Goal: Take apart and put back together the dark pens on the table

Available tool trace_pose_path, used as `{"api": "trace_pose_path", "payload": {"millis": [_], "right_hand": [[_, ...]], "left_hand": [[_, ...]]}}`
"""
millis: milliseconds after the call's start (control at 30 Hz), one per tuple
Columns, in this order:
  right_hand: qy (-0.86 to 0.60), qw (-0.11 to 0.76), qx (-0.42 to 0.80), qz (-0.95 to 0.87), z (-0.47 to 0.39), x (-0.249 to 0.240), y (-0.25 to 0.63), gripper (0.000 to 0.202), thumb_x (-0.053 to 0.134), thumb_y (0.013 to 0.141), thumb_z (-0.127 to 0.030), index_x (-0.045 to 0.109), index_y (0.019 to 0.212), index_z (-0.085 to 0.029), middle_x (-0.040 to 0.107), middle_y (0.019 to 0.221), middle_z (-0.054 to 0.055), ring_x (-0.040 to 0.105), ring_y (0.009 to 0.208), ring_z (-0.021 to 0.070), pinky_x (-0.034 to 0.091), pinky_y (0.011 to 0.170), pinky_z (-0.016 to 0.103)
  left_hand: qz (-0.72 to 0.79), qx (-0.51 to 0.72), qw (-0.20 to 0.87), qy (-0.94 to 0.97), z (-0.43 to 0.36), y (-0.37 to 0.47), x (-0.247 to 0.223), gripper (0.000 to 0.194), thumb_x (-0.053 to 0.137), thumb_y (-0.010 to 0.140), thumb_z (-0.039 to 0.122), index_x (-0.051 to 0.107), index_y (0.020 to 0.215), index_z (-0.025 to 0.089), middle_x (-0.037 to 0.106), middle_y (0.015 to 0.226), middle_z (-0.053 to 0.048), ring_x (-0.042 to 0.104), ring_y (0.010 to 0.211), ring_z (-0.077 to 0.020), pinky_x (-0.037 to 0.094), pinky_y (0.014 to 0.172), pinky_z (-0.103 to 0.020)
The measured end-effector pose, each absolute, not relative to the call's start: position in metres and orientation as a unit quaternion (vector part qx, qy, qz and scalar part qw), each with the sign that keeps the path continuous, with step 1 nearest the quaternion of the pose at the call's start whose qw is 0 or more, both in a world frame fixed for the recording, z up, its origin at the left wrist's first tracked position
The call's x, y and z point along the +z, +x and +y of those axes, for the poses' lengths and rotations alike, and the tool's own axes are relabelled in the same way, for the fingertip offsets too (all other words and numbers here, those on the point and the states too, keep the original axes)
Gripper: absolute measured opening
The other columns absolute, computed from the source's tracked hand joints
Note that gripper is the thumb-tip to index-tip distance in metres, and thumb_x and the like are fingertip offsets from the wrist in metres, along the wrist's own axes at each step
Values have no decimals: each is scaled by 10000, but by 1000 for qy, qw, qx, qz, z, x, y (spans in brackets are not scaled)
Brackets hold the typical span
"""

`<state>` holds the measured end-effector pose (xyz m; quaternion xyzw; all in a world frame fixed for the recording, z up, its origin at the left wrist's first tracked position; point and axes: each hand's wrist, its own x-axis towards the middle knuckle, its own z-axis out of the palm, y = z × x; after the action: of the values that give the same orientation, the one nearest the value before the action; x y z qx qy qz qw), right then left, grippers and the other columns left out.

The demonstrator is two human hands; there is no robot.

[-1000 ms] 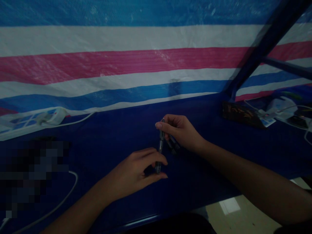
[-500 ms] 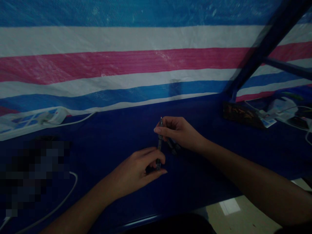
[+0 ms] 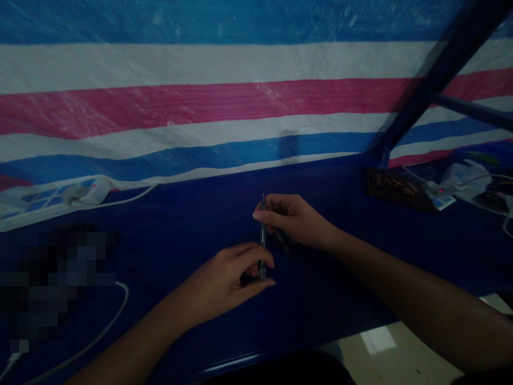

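A dark pen with a clear barrel stands nearly upright in the view, its pointed tip at the top. Thumb and fingers of my right hand pinch it just below the tip. Lower down, my left hand curls its fingers round the pen's bottom end, with the thumb beneath. Another slim dark piece, seemingly a pen or pen part, slants down from under my right hand. It is too dark to tell whether that hand holds it.
Both hands are over a dark blue table. A white power strip with a cable lies at the back left. On the right are a dark box and white plugs with cords. A striped plastic sheet hangs behind.
Both hands keep their hold on the pen and have barely moved. The pen stands slightly more upright, and the slim piece under my right hand has shifted a little.
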<state>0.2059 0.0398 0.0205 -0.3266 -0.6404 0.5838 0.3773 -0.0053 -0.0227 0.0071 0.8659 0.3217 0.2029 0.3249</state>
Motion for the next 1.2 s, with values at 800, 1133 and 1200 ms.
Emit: {"api": "trace_pose_path", "payload": {"millis": [800, 1133, 1200], "right_hand": [[-312, 370, 591, -645, 40, 21, 206, 299, 754, 880, -427, 612, 775, -186, 584, 704, -44, 523, 630, 87, 430, 628, 249], [-318, 365, 591, -646, 40, 21, 208, 279, 752, 893, -377, 595, 757, -190, 578, 656, -53, 517, 605, 89, 414, 614, 255], [-320, 362, 589, -647, 41, 20, 208, 272, 742, 901, -385, 603, 773, -190, 576, 654, -53, 514, 603, 89, 410, 611, 255]], "left_hand": [[324, 204, 336, 861, -21, -4, 2, 219, 749, 937, 257, 640, 1127, 257, 545, 829, 47, 576, 637, -92, 466, 537, -166], [298, 212, 289, 885, -25, 1, 8, 58, 642, 1007, 202, 612, 1054, 221, 553, 799, 38, 572, 683, -115, 466, 611, -217], [297, 213, 288, 885, -25, 2, 8, 39, 639, 1011, 205, 615, 1039, 217, 551, 791, 37, 574, 684, -116, 469, 616, -222]]}}
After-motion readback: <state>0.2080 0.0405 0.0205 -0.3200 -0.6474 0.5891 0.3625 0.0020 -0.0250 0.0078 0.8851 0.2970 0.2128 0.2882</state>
